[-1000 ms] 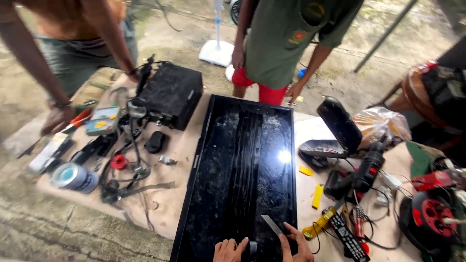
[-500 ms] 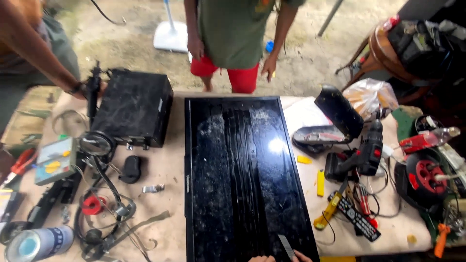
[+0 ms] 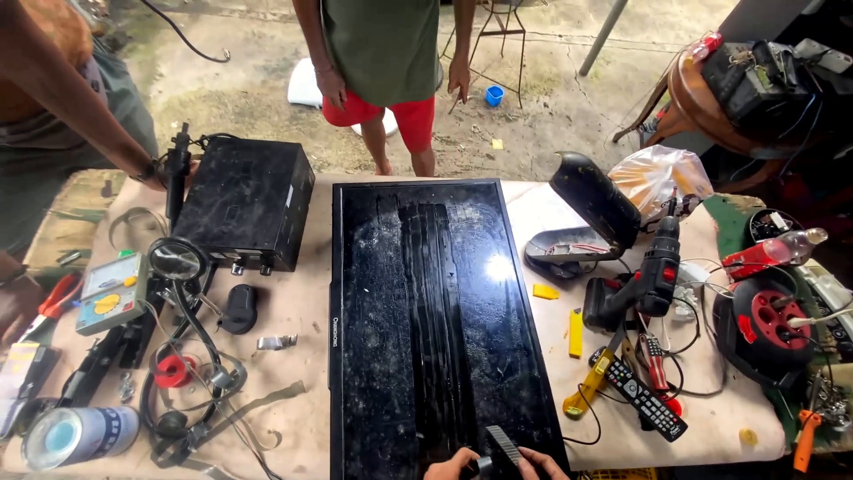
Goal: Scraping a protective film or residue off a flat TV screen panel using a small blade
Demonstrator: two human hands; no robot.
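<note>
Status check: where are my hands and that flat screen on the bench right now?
Both hands at near edge, left hand, right hand, on a dark tool. Flat screen lies flat, dusty. Remote and drill alongside, apart.

two bare hands (image 3: 493, 464), no sleeves or gloves

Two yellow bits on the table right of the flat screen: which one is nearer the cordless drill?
The long yellow bar, lying lengthwise just left of the cordless drill's battery base. The small yellow wedge sits higher, closer to the flat screen.
</note>
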